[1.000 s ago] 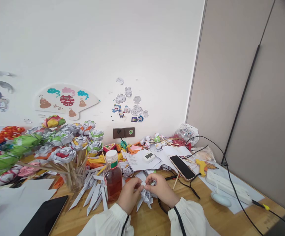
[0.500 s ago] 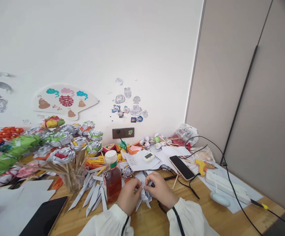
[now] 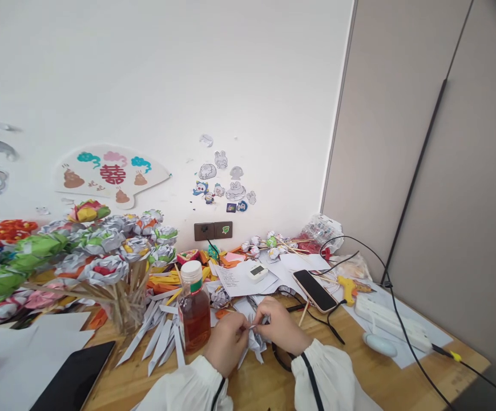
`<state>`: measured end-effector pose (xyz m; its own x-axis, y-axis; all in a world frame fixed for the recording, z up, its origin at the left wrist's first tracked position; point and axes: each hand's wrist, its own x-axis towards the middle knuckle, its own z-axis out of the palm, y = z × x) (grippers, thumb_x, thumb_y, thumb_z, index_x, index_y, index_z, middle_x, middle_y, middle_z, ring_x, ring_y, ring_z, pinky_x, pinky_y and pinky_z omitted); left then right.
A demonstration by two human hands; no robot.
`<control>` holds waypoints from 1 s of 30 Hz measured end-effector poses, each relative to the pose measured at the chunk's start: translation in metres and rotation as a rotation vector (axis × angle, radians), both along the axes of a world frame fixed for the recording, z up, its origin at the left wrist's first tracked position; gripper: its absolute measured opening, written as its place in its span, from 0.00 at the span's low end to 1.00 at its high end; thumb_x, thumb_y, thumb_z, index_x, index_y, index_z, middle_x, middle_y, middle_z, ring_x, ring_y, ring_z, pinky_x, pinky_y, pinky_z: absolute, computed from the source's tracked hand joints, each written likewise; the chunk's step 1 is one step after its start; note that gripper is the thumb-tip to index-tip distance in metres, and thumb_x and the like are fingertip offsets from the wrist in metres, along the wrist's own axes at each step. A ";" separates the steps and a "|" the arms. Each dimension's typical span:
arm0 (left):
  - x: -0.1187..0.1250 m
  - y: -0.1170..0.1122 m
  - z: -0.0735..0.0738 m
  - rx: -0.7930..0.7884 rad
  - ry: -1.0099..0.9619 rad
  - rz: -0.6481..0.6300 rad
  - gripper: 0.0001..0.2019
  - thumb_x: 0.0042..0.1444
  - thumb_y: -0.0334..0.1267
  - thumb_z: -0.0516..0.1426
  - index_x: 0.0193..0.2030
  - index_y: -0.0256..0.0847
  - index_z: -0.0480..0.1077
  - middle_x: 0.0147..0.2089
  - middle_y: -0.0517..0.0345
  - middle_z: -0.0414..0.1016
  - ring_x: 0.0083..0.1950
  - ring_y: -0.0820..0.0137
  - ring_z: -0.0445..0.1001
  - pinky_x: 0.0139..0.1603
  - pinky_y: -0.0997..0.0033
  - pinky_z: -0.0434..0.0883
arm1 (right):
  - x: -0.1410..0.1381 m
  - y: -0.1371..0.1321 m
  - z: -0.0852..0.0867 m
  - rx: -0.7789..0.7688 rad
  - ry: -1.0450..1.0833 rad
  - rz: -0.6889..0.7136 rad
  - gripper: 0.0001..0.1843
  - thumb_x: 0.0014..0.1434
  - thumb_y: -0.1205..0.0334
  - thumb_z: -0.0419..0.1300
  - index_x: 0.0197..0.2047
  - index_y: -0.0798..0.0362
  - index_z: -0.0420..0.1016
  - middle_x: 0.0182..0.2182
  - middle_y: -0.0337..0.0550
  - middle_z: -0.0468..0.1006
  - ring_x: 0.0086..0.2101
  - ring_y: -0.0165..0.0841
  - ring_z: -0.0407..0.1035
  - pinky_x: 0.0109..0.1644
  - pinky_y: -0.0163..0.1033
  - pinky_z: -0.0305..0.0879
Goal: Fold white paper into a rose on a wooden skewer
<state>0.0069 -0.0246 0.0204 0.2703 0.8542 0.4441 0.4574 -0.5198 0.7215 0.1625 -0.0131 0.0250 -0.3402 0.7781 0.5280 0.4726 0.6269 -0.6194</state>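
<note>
A folded white paper piece (image 3: 255, 346) with several pointed petals is partly hidden behind my fingers, low in the middle of the view. My left hand (image 3: 229, 338) pinches its upper part between thumb and forefinger. From the other side my right hand (image 3: 279, 326) pinches the same paper, the fingertips of both hands almost touching. Left of my left hand stands a bottle of reddish-brown liquid (image 3: 194, 319) with a white cap. Folded white paper strips (image 3: 161, 341) lie spread beyond and left of that bottle.
Paper flowers on sticks (image 3: 106, 268) fill the left side. A black tablet (image 3: 76, 374) lies at front left. Right of my hands are a phone (image 3: 315, 291), a yellow glue gun (image 3: 349, 290), a white power strip (image 3: 392, 323) and loose black cables. A white timer (image 3: 257, 272) rests on papers behind.
My fingertips have come closer together on the paper, which has shifted and turned slightly to the right. The whole view has moved a little.
</note>
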 end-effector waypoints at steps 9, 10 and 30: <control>-0.001 0.014 -0.013 -0.289 -0.232 -0.020 0.09 0.45 0.38 0.50 0.32 0.37 0.67 0.26 0.60 0.69 0.28 0.70 0.68 0.28 0.72 0.66 | -0.002 0.000 -0.001 0.050 -0.009 0.052 0.08 0.44 0.74 0.59 0.23 0.51 0.74 0.23 0.36 0.71 0.32 0.31 0.63 0.37 0.34 0.56; -0.001 0.015 -0.015 -0.324 -0.248 -0.040 0.10 0.44 0.40 0.51 0.30 0.37 0.67 0.23 0.61 0.69 0.25 0.71 0.68 0.25 0.73 0.65 | -0.002 0.000 -0.001 0.051 -0.008 0.059 0.08 0.45 0.74 0.59 0.24 0.51 0.74 0.23 0.36 0.71 0.32 0.31 0.63 0.37 0.34 0.56; 0.002 0.016 -0.019 -0.349 -0.373 -0.049 0.10 0.38 0.42 0.58 0.20 0.39 0.61 0.17 0.69 0.62 0.20 0.75 0.62 0.22 0.76 0.59 | 0.005 -0.008 0.012 0.051 -0.121 0.289 0.20 0.47 0.78 0.51 0.37 0.46 0.75 0.30 0.37 0.73 0.35 0.30 0.64 0.41 0.35 0.58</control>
<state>0.0085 -0.0082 0.0018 0.1917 0.9590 0.2087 0.1171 -0.2335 0.9653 0.1674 -0.0215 0.0369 -0.6066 0.6136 0.5055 0.3387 0.7747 -0.5339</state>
